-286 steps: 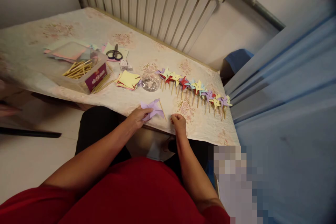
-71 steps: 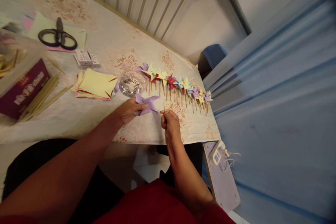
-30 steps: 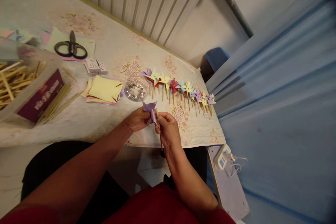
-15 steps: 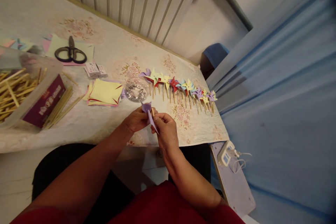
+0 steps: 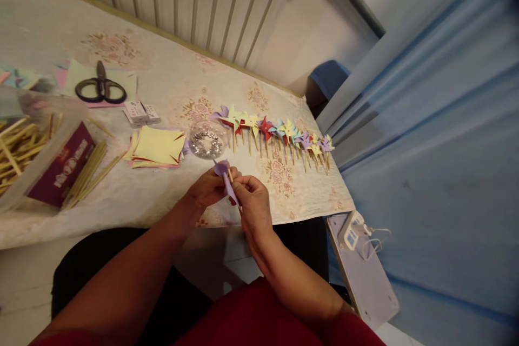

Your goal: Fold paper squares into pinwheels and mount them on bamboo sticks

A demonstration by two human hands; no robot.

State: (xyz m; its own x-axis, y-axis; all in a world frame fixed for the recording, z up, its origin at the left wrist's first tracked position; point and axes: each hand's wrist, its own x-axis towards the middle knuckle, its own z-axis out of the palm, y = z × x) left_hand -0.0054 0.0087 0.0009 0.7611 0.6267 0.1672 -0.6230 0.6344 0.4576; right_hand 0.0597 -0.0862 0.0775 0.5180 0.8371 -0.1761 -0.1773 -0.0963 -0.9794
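Hands meeting over near counter (image 5: 133,194) edge | left hand (image 5: 208,190) pinching purple pinwheel (image 5: 225,177) | right hand (image 5: 252,205) gripping stick (image 5: 230,175) | pinwheel row (image 5: 275,131) lying far right

Bare cloth right of hands; pin dish (image 5: 204,142), pinwheel row (image 5: 275,131) beyond

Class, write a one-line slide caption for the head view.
Both hands join a purple paper pinwheel to a stick.

Both hands meet over the near edge of the floral-clothed table (image 5: 170,81): the left hand (image 5: 206,190) pinches a folded purple paper pinwheel (image 5: 225,178), and the right hand (image 5: 253,206) holds a thin wooden stick (image 5: 231,175) against it. Beyond lies a row of coloured paper pinwheels on sticks (image 5: 275,132).
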